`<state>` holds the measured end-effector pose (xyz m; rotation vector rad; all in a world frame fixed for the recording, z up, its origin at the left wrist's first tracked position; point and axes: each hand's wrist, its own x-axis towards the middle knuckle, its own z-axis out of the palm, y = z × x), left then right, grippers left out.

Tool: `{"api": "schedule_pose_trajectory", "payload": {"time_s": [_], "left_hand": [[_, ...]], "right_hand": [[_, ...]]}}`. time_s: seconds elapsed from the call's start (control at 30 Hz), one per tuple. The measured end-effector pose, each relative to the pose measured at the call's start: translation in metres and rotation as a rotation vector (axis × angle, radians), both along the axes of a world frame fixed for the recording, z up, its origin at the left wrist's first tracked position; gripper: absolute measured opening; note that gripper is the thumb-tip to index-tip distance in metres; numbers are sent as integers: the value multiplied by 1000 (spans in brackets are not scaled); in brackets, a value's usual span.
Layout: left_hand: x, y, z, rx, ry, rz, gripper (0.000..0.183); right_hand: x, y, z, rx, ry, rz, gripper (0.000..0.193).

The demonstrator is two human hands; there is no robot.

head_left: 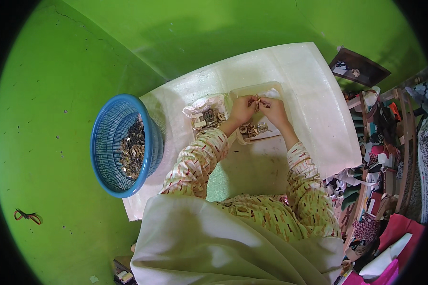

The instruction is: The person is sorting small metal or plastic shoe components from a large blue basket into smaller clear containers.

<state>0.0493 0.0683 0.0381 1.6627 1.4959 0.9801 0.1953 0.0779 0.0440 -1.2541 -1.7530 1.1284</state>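
Observation:
My left hand (242,109) and my right hand (275,111) meet over a pale, see-through plastic box (255,88). Fingertips of both are closed in a pinch on a small gold-coloured piece (257,99), too small to name more exactly. Below my hands, several gold-coloured trinkets (255,130) lie on white paper at the near end of the box. To the left, close by my left wrist, a tray lined with crumpled white wrapping (193,108) holds small boxes and more gold-coloured pieces (209,118).
A tall blue plastic basket (149,147) with a dark and gold jumble (133,147) stands tilted in my view at the table's left. White covering spreads over the table (314,95). Green walls rise behind and left. Shelves crammed with cloth and goods (380,156) are at the right.

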Motion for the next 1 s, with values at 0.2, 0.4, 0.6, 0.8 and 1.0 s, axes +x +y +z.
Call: {"api": "schedule_pose_trajectory", "payload": {"time_s": [0.2, 0.4, 0.6, 0.8, 1.0], "left_hand": [[-5, 1, 1, -92, -251, -85, 14], [-12, 1, 2, -99, -216, -92, 16], [-8, -4, -1, -53, -211, 35, 15], [-5, -1, 0, -192, -412, 29, 22], [-15, 1, -11, -169, -437, 21, 31]], "right_hand": [[-1, -3, -2, 89, -27, -24, 23], [-7, -6, 2, 216, -88, 1, 21], [-16, -8, 8, 345, -199, -87, 12], [-9, 2, -12, 214, -42, -144, 13], [-8, 4, -11, -159, 316, -89, 19]]}}
